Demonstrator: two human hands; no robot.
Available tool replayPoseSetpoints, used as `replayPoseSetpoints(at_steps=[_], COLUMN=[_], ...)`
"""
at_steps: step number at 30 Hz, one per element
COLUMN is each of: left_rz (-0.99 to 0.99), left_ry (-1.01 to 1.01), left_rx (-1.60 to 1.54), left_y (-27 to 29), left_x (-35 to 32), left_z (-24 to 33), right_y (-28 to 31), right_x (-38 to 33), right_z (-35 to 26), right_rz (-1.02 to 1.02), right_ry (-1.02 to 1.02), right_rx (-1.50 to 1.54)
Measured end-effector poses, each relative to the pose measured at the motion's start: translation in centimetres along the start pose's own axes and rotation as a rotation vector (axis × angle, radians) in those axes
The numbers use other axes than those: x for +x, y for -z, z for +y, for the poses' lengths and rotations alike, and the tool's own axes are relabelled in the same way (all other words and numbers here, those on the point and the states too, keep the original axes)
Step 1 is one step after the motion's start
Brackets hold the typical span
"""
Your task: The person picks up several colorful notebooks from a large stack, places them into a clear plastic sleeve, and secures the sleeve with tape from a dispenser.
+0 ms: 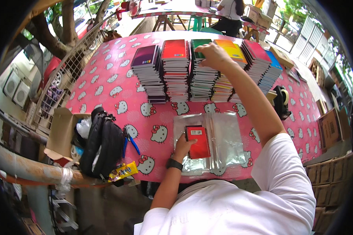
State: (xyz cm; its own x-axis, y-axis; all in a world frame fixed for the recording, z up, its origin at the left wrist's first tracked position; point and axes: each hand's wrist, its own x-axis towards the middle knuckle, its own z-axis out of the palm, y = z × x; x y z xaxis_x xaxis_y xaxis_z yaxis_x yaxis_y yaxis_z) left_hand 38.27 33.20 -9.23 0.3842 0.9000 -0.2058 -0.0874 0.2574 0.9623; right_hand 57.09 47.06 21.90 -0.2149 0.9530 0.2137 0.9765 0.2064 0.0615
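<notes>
My left hand (183, 147) holds a small red spiral notebook (198, 145), its thumb on the cover; a darker cover edge shows behind the notebook's top. Beneath lie clear plastic bags (228, 133) on the table. My right arm stretches forward, and my right hand (215, 56) is over the top of the stack of green spiral notebooks (202, 80). Its fingers are apart and bent down at the top green cover; whether they press on it is hard to see. Next to this stack stand red notebooks (175, 70) on the left and yellow notebooks (230, 49) on the right.
The outer stacks are purple (145, 56), pink (257, 53) and blue notebooks (273, 60). A black tape dispenser (281, 102) stands right. At left are a black bag (102, 143), an open carton (61, 133), blue-handled pliers (134, 145) and a yellow packet (123, 171). A person (229, 15) sits beyond.
</notes>
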Motion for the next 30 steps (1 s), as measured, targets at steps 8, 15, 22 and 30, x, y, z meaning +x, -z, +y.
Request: replayPoseSetpoints(at_steps=[8,15,22,30], left_rz=[-0.03,-0.048,-0.073,-0.078], left_ry=[0.011,0.051,0.095,-0.012], left_rx=[-0.037,-0.084,-0.109,-0.08], left_y=[-0.5,0.6,-0.1,-0.5], left_x=[0.2,0.0,0.1,-1.5], left_z=[0.4,0.5,1.0,3.3], right_y=[1.0,5.0,-12.8,-19.0], right_x=[1.2,-7.4,-20.3,-27.7], right_z=[4.3,1.1,-0.5,-9.2], right_rz=[0.003,0.547,0.153,-0.028], right_ry=[0.2,0.104,-0.771,-0.815], right_rx=[0.11,0.589,1.801,1.626])
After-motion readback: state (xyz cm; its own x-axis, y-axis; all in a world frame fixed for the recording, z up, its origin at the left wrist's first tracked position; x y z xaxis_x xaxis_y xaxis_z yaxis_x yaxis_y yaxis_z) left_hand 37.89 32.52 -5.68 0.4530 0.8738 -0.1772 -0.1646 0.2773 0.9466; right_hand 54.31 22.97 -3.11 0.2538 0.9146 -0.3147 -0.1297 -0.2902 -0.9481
